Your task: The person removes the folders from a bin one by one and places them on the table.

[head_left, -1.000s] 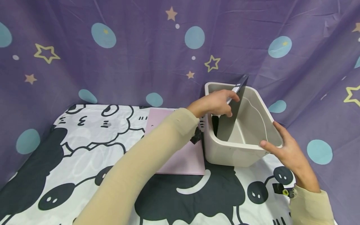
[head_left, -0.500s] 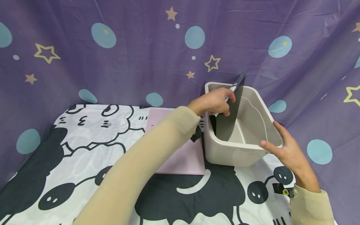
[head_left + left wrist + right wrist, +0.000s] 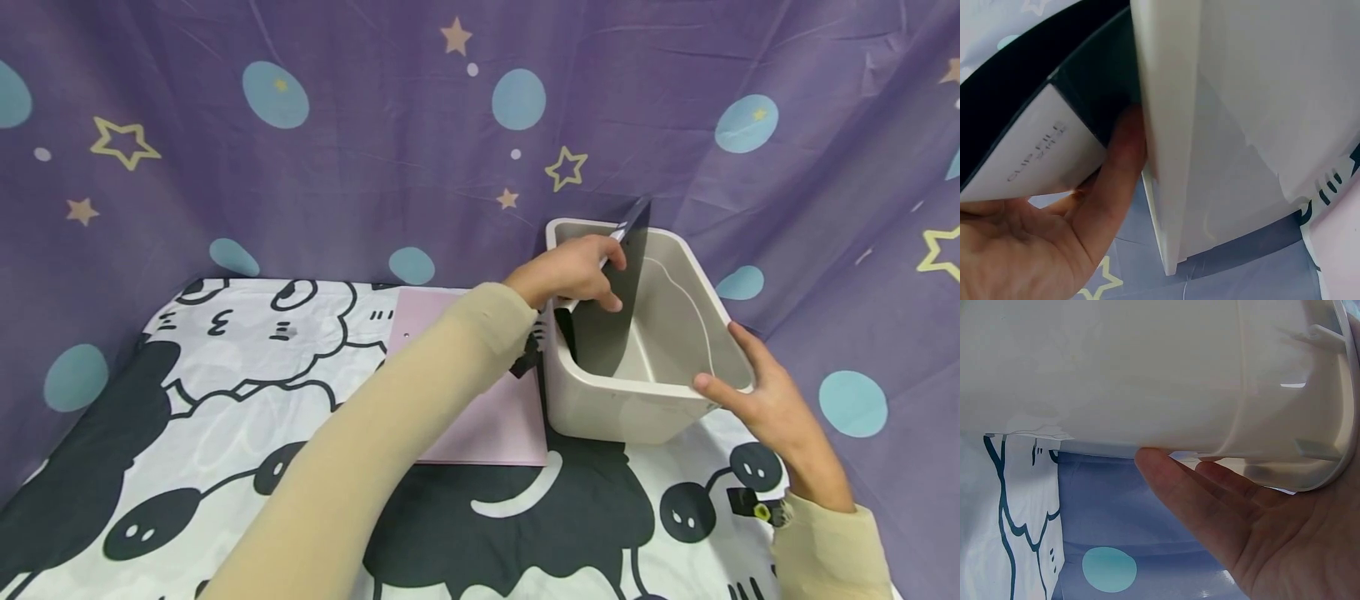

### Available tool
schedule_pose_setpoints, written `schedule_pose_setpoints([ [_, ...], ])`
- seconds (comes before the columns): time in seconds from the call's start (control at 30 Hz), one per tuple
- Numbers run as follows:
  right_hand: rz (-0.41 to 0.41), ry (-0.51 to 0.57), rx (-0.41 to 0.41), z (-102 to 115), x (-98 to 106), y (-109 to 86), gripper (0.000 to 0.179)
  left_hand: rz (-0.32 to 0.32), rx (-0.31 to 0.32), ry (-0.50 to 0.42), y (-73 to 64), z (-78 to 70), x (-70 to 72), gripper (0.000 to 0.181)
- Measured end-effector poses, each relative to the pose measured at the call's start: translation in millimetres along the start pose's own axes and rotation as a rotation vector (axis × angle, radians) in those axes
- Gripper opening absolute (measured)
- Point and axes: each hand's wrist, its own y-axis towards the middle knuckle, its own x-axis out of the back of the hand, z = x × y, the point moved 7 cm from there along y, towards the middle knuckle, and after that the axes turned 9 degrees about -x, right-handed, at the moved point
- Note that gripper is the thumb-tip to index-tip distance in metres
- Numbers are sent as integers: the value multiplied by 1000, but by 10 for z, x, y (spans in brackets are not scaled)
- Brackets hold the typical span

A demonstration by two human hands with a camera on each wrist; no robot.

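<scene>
My left hand (image 3: 576, 271) is at the left part of a light beige plastic bin (image 3: 596, 408), gripping a dark clip file (image 3: 618, 325) by its spine. The file stands tilted inside the bin, its top above the rim. In the left wrist view, its white spine label (image 3: 1041, 150) reads "CLIP FILE", and one finger (image 3: 1113, 181) lies between the file and the bin wall (image 3: 1172, 125). My right hand (image 3: 772, 408) holds the bin's near right corner, thumb over the rim. In the right wrist view, its fingers (image 3: 1172, 487) touch the bin's outside.
A pink flat board or folder (image 3: 487, 429) lies left of the bin, partly under my left forearm. The bed-like surface has a black and white cartoon cloth (image 3: 247, 433). A purple curtain (image 3: 375, 167) with stars hangs close behind the bin.
My left hand and the clip file have shifted slightly left within the bin, mostly in the first half second. The right hand and the bin have stayed put.
</scene>
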Motion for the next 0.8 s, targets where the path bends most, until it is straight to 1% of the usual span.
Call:
schedule_pose_setpoints([
  [0.03, 1, -1, 0, -2, 1, -1, 89, -4, 12, -21, -1, 11, -2, 54],
  [0.13, 3, -1, -2, -7, 2, -4, 89, -7, 29, -46, -3, 24, -10, 54],
  [0.2, 4, -2, -2, -8, 3, -5, 89, 2, 26, -37, 3, 23, -18, 54],
  [0.43, 5, 0, -8, -6, -3, -6, 89, 37, -8, 67, 16, 32, -39, 52],
  [0.6, 3, -2, -4, 1, -3, -5, 89, 40, -17, 66, 18, 52, -44, 52],
  [0.8, 2, 0, -3, 6, 3, -1, 89, 38, -10, 63, 16, 64, -42, 50],
])
